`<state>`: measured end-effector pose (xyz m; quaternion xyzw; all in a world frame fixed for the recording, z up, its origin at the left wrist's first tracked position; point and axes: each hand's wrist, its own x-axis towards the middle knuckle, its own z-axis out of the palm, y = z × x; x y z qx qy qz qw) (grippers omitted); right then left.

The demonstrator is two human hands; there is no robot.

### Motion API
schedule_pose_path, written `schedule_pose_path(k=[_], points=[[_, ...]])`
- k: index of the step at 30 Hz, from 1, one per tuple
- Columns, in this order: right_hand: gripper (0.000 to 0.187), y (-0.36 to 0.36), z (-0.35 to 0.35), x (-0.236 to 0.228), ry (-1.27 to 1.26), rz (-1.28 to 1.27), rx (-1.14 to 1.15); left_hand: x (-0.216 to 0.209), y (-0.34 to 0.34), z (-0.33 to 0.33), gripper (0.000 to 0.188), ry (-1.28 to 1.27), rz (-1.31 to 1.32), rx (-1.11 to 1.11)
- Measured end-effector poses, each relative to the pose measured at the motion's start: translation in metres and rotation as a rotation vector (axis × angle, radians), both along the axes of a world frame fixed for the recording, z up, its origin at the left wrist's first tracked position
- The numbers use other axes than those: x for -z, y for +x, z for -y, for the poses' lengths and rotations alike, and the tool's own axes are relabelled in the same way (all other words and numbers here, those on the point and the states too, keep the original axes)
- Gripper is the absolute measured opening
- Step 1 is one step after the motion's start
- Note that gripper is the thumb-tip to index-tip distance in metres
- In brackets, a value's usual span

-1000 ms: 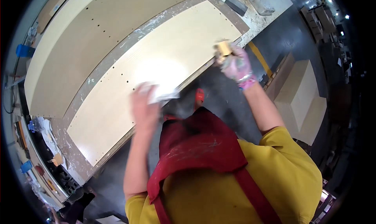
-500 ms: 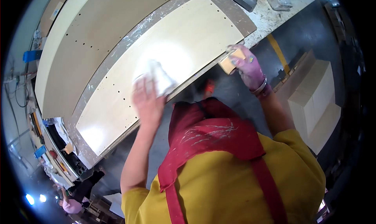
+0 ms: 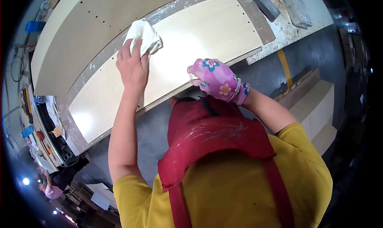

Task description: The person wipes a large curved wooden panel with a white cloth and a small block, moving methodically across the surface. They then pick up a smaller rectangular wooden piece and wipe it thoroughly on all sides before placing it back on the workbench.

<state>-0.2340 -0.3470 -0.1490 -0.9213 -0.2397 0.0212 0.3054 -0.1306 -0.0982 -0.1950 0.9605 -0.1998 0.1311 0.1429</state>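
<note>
While rested on the spattered brown board (image 3: 259,23), the long, pale wooden panel (image 3: 191,32) is presumably stiff, best held by opposite ends. The tan box-shaped stack's (image 3: 313,108) contents are hidden. Soft white cloth (image 3: 144,33) is held under the bare left hand (image 3: 133,68), fingers half-spread; a small pale object (image 3: 193,76) is gripped by the pink-floral-gloved right hand (image 3: 217,78), fingers curled.
</note>
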Motion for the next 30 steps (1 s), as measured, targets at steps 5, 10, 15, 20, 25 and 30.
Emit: schedule_pose_path(k=[5, 10, 15, 20, 25, 30], points=[[0.023, -0.005, 0.015, -0.005, -0.163, -0.249, -0.033, 0.003, 0.0, -0.002, 0.043, -0.065, 0.009, -0.002], [0.017, -0.002, -0.009, -0.012, 0.121, -0.07, 0.081, 0.002, -0.001, -0.003, 0.043, -0.07, 0.007, 0.0], [0.019, -0.008, 0.009, -0.019, -0.03, -0.337, -0.019, 0.0, -0.001, -0.002, 0.044, -0.075, -0.011, -0.002], [0.016, 0.001, 0.003, -0.024, 0.136, -0.054, 0.064, 0.002, -0.001, 0.0, 0.044, -0.067, -0.014, -0.023], [0.013, 0.006, 0.02, 0.005, 0.048, -0.082, -0.183, -0.002, -0.001, -0.035, 0.04, -0.084, -0.007, -0.057], [0.029, 0.035, 0.123, -0.003, 0.772, -0.438, 0.444, -0.033, -0.063, -0.134, 0.034, 0.105, -0.201, -0.259]])
